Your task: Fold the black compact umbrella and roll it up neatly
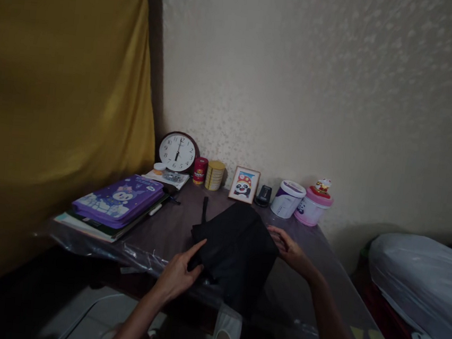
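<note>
Step in hand appears to be arranging the black, angular fabric item [242, 251], located at the near edge of the grey, plastic-covered bench [180, 226]. Left hand [179, 274], its 8 o'clock: finger and thumb parted, grip indeterminable. Right hand [290, 250], 3 o'clock: open at the edge. Next move calls for both edges secured. Possible obstruction: wood-framed panda picture [244, 184], 12 o'clock; purple cartoon case [119, 202], 10 o'clock, well apart.

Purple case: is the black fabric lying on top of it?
No, the black fabric lies to the right of the purple case, apart from it.
</note>
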